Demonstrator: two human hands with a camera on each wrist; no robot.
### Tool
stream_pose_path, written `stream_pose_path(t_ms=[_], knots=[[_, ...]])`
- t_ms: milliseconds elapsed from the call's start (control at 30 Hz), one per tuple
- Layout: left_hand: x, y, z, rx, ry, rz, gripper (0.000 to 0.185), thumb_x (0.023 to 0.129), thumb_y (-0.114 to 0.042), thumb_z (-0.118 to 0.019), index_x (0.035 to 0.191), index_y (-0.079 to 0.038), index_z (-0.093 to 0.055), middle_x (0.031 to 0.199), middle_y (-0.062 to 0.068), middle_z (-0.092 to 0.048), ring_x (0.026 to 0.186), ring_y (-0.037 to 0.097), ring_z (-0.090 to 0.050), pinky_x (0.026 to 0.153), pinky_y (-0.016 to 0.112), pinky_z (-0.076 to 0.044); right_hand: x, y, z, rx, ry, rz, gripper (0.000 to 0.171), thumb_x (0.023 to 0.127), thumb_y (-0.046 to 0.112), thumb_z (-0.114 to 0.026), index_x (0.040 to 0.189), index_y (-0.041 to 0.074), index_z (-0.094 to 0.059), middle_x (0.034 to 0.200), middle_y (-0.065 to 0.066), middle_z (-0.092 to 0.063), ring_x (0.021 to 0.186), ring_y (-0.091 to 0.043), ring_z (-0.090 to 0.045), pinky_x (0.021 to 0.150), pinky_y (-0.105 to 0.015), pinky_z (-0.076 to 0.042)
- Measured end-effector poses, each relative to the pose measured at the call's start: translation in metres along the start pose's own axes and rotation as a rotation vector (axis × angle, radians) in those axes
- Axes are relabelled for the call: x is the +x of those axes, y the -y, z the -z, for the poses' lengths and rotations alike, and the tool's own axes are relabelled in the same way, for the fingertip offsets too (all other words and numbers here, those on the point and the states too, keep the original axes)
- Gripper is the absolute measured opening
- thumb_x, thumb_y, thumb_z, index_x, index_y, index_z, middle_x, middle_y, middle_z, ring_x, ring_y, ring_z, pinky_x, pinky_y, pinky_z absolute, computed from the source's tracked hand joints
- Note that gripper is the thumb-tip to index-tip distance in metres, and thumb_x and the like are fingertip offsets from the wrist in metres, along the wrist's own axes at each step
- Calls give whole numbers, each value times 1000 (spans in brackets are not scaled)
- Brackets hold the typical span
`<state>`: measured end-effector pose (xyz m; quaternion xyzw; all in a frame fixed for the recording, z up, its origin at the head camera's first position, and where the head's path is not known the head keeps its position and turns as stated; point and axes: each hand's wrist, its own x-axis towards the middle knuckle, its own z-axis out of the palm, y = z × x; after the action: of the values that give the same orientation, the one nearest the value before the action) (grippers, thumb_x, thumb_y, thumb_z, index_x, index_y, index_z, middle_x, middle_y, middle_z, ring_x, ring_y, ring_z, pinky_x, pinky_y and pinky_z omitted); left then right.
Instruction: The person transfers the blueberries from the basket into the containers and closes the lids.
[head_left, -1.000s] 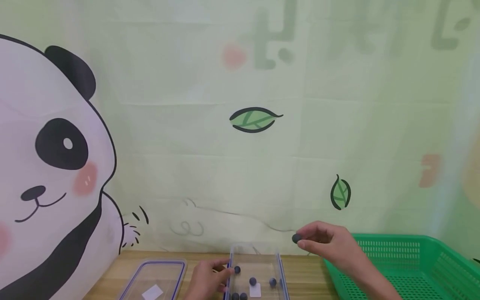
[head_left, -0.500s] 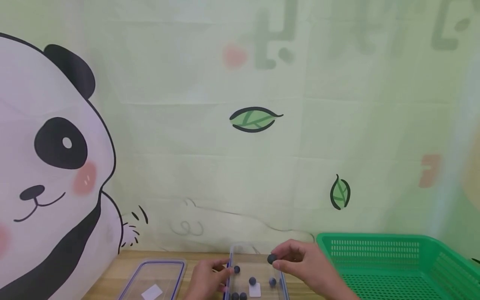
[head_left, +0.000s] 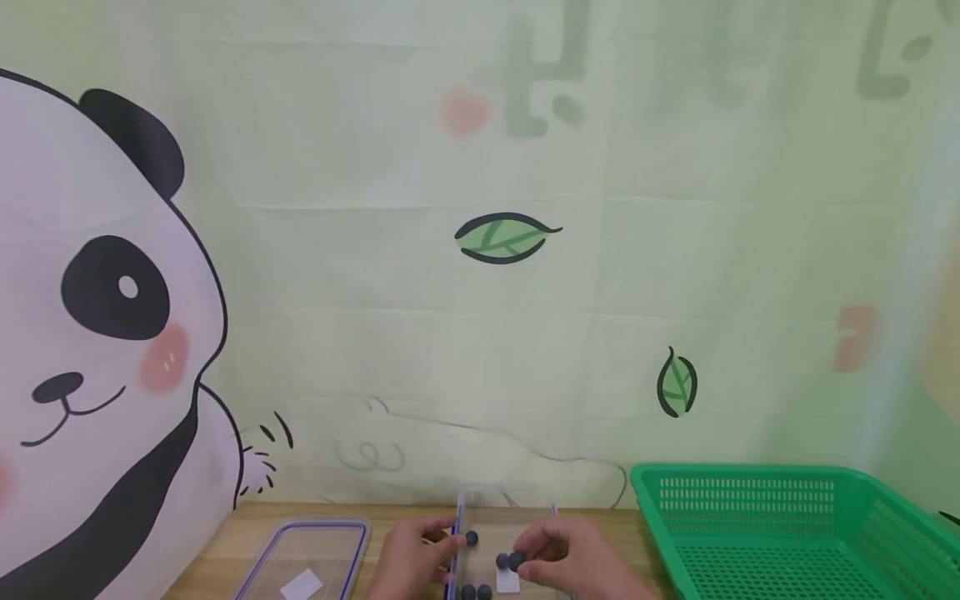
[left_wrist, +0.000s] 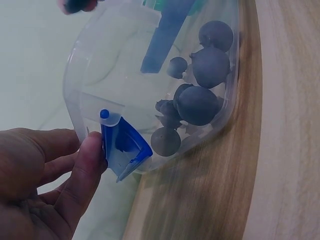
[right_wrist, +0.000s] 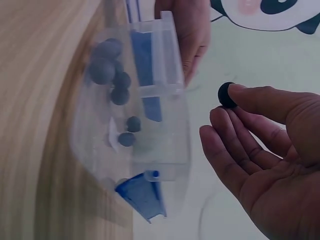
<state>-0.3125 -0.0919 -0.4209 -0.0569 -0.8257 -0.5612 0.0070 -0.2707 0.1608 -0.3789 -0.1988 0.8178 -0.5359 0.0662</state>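
Observation:
My right hand (head_left: 573, 560) pinches a blueberry (right_wrist: 226, 95) between thumb and index finger, above the clear plastic container (head_left: 495, 518). In the right wrist view the held berry is apart from the container wall, with the other fingers loosely bent. My left hand (head_left: 412, 557) grips the container's left side, its thumb beside a blue latch (left_wrist: 125, 147) that hangs folded out. Several blueberries (left_wrist: 198, 105) lie on the container floor, along with a white slip (head_left: 507, 582). My right hand hides part of the container's right side in the head view.
A clear lid with a blue seal (head_left: 352, 550) lies on the wooden table (head_left: 408, 510) left of the container. To the right stands a green slotted basket (head_left: 750, 533). Behind hangs a pale green cloth (head_left: 360, 275) printed with a panda.
My right hand has carried the blueberry left and down, from beside the green basket to over the container. The left hand has kept its grip on the container's side.

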Motion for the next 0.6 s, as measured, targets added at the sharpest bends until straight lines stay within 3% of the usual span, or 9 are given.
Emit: stream_pose_path(t_ms=[333, 600], knots=[[2, 2, 0, 2, 1, 5, 35, 97, -5, -76, 129, 9, -70, 90, 6, -68, 67, 15, -68, 60, 31, -64, 4, -9, -9, -20, 25, -123, 10, 96, 0, -75, 105, 6, -75, 91, -3, -72, 85, -21, -67, 81, -40, -61], [3, 3, -1, -29, -1, -8, 35, 97, -4, -76, 129, 9, -71, 88, 7, -68, 69, 14, -69, 60, 31, -65, 7, -12, -10, -39, 52, -155, 9, 97, -1, -73, 104, 4, -76, 90, -3, -72, 84, -20, -67, 80, -38, -61]])
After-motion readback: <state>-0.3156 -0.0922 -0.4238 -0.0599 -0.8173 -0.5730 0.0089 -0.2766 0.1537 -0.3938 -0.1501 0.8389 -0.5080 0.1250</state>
